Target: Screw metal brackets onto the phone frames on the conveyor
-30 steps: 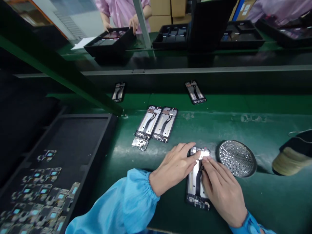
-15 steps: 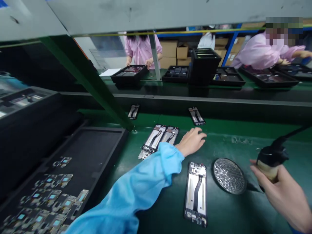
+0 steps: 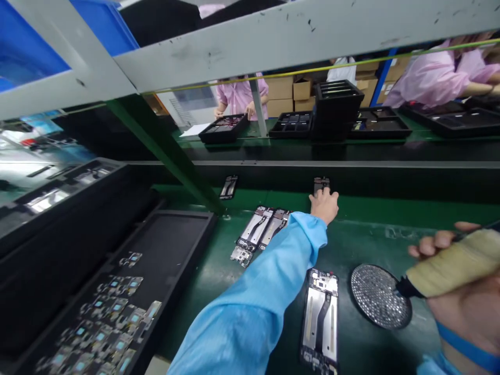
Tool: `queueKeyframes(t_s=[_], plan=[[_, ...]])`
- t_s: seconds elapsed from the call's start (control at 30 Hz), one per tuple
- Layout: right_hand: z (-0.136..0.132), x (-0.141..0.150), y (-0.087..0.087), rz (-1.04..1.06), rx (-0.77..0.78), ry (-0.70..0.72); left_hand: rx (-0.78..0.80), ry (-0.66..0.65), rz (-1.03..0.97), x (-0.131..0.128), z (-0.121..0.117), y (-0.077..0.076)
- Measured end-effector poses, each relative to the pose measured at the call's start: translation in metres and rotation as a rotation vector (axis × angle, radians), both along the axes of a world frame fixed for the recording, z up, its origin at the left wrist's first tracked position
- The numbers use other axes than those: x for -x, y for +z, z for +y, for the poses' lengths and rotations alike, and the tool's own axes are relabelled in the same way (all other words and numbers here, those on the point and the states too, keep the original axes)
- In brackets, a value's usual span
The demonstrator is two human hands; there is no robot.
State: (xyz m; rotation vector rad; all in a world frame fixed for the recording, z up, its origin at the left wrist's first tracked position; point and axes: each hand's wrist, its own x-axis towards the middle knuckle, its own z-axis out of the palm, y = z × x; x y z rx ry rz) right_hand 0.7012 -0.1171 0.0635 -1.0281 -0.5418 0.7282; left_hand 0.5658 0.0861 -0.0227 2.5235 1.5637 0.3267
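Note:
My left hand (image 3: 325, 207), in a blue sleeve, reaches to the back of the bench. Its fingers are closed around the near end of an opened phone (image 3: 321, 183), hiding that end. In my right hand (image 3: 461, 307) is an electric screwdriver (image 3: 455, 260) with a tape-wrapped handle. Its black nose points left, over the edge of a round dish (image 3: 378, 294) covered in small shiny dots, probably screws. Whether it touches the dish I cannot tell. Left of the dish lies another opened phone (image 3: 321, 317) with a black flex cable down its middle.
Two opened phones (image 3: 255, 229) lie side by side left of my forearm, a small circuit board (image 3: 241, 255) by them. Another phone (image 3: 228, 187) lies near a green post (image 3: 164, 151). Several camera-like boards fill a black tray (image 3: 195, 234). Co-workers in pink (image 3: 433, 78) sit opposite.
My left hand has moved forward and right, onto the far phone. The screwdriver has tilted from upright to nearly level, its nose now at the dish. The view has shifted.

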Motion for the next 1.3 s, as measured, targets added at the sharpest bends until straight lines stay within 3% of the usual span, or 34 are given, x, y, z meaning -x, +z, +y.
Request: queueKeyframes(t_s=[0.13, 0.3, 0.4, 0.57, 0.77, 1.0, 1.3], plan=[[0.003, 0.008, -0.001, 0.133, 0.041, 0.098, -0.025, -0.106, 0.004, 0.041, -0.035, 0.002], [-0.003, 0.011, -0.001, 0.091, 0.043, 0.173, -0.125, -0.320, 0.070, 0.099, -0.102, -0.010], [-0.004, 0.016, 0.002, 0.029, 0.007, 0.209, -0.172, -0.356, 0.130, 0.122, -0.122, -0.016], [0.003, 0.022, 0.002, -0.179, -0.115, 0.113, -0.164, -0.357, 0.102, 0.145, -0.129, -0.015], [0.006, 0.030, -0.007, -0.275, -0.141, 0.119, -0.093, -0.303, 0.053, 0.163, -0.137, -0.016], [0.003, 0.037, -0.024, -0.268, -0.159, 0.081, -0.096, -0.182, 0.044, 0.173, -0.142, -0.021], [0.007, 0.040, -0.031, -0.298, -0.160, 0.049, -0.104, -0.070, 0.068, 0.187, -0.143, -0.018]])
